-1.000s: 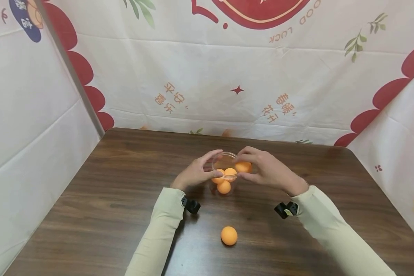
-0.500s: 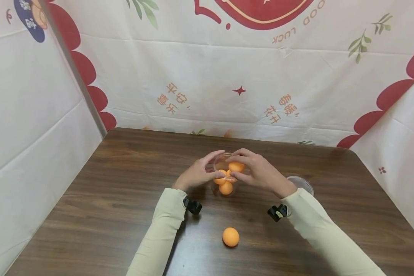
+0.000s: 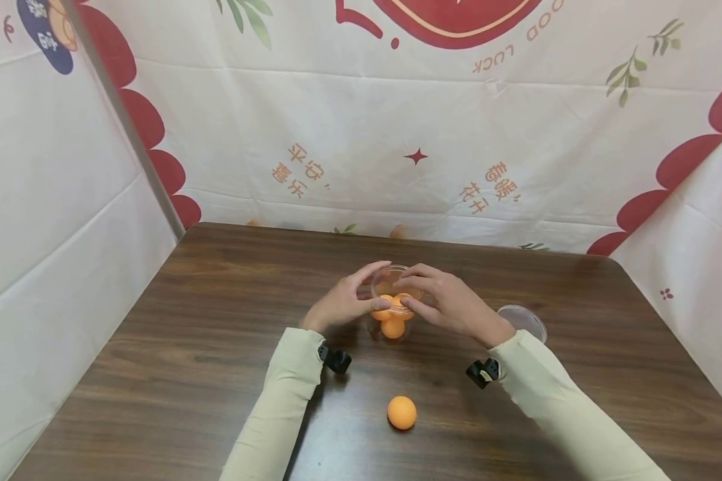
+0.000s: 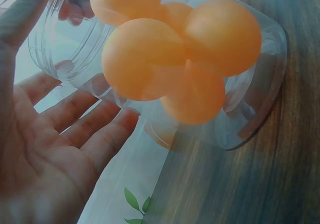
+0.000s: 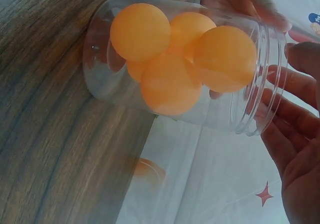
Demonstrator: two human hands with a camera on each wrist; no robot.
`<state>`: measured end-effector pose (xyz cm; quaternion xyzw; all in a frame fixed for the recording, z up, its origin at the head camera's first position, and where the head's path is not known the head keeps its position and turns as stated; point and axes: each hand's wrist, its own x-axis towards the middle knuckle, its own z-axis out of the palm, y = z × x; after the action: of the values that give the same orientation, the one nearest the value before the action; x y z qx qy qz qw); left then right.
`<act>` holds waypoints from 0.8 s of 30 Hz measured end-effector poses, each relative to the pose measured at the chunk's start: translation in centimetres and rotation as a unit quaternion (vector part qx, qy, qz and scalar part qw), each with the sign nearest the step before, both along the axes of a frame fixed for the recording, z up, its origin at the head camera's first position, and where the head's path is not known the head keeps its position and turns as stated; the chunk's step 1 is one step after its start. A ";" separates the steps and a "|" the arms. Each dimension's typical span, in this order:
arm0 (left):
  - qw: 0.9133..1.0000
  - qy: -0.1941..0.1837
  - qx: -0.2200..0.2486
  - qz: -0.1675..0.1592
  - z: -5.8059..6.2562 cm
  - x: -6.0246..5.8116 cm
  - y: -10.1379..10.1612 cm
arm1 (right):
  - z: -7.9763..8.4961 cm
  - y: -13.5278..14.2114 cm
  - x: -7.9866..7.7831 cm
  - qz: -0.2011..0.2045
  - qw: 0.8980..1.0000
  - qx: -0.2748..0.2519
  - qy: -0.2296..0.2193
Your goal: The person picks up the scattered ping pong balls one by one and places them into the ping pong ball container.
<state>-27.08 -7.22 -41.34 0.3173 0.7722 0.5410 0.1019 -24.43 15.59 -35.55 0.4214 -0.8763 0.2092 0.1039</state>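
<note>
A clear plastic jar [image 5: 117, 94] stands upright on the table with several orange ping-pong balls [image 5: 172, 84] piled inside. From the left side, my left hand [image 3: 339, 300] grips the jar near its neck, thumb in front and fingers behind. My right hand [image 3: 451, 297] is at the right of the jar's mouth, thumb and fingers apart around the rim [image 5: 260, 94], with no ball between them. In the left wrist view the left fingers [image 4: 100, 124] lie along the jar's wall. One more ping-pong ball [image 3: 402, 412] lies on the table nearer to me.
A round clear lid [image 3: 523, 322] lies on the brown wooden table [image 3: 216, 334], right of the jar and partly behind the right forearm. A printed white cloth [image 3: 361, 120] hangs along the table's far edge, and another cloth hangs at the left.
My right hand has moved left to the jar's mouth and let a ping-pong ball drop in among the others. The lid has come into sight behind that arm. My left hand keeps its hold.
</note>
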 end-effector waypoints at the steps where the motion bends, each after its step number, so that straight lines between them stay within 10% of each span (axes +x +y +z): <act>1: 1.000 0.001 0.000 0.000 0.0 0.0 0.0 | 0.0 0.0 0.0 0.001 1.000 -0.001 0.000; 24: 1.000 0.002 -0.002 0.000 0.0 -0.2 0.1 | 0.7 0.0 0.3 0.005 0.999 0.027 0.021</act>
<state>-27.29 -7.17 -41.37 0.3181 0.7734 0.5389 0.1016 -24.10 15.56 -34.82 0.4329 -0.8769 0.1774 0.1101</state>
